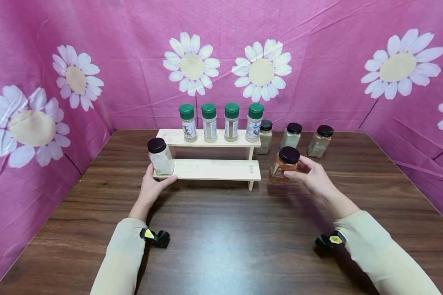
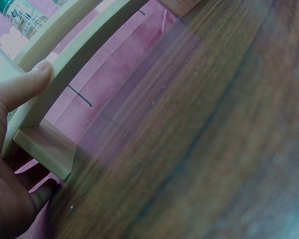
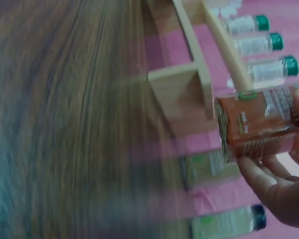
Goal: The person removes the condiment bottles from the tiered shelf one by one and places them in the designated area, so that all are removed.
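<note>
In the head view my left hand (image 1: pixel 150 189) grips the left end of a two-tier wooden shelf rack (image 1: pixel 215 169). Its thumb lies on the lower tier's front edge, and the left wrist view shows fingers curled behind the end support (image 2: pixel 47 149). A black-lidded jar of whitish contents (image 1: pixel 162 160) stands on that tier, just above the hand. My right hand (image 1: pixel 315 180) holds a black-lidded spice jar with reddish-orange contents (image 1: pixel 278 171) off the rack's right end. Seen from the right wrist, the jar (image 3: pixel 261 122) is raised above the tabletop, with fingers under its side.
Several green-capped spice bottles (image 1: pixel 210 128) line the upper tier. Behind the right hand, black-lidded jars stand on the wooden table (image 1: pixel 221 246): one partly behind the rack (image 1: pixel 264 141), one in the middle (image 1: pixel 292 133), one farther right (image 1: pixel 319 143). A pink flowered cloth (image 1: pixel 133 82) hangs around.
</note>
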The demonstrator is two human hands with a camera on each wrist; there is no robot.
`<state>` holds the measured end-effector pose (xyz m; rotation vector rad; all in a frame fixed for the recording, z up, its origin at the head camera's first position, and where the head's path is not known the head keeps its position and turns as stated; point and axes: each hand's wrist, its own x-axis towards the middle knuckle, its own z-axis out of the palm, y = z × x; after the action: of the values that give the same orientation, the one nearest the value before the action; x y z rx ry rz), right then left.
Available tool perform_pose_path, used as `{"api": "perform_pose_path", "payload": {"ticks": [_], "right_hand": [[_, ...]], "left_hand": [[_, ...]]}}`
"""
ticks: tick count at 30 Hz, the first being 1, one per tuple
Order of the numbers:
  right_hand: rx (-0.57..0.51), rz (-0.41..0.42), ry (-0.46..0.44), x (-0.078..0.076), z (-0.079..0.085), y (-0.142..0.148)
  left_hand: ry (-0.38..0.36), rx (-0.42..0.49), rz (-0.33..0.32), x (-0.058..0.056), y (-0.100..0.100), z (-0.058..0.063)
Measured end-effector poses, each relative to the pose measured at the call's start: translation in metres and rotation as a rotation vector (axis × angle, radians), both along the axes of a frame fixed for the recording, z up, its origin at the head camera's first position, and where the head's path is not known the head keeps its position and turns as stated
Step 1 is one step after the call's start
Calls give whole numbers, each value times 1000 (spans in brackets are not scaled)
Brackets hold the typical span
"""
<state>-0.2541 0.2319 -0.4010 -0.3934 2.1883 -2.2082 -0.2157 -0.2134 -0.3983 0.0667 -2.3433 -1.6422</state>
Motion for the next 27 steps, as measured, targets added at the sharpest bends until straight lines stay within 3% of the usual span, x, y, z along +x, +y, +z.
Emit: {"api": "perform_pose_path", "payload": {"ticks": [3,6,10,13,15,19,23,27], "right_hand": [[-11,18,-32,-8,-6,4],[-34,56,-74,5,19,-7],[-11,83,-93,9,35,-16],[-37,95,-89,-2,27,-15],[-46,93,-92,1,35,-21],[-55,82,-116,-7,34,-24],[5,46,-145,-10,39,-32],[-32,92,-147,-27,26,-30]], "left_hand": [[-5,-3,0,0,0,0],[-12,-6,-1,1,0,1],[-6,-4,-2,0,-1,0],[-5,8,-7,0,-1,2],[-4,25,-13,0,0,3],[-1,52,-19,1,0,4],[-9,27,-13,0,0,3],[-4,7,-7,0,-1,1]]}}
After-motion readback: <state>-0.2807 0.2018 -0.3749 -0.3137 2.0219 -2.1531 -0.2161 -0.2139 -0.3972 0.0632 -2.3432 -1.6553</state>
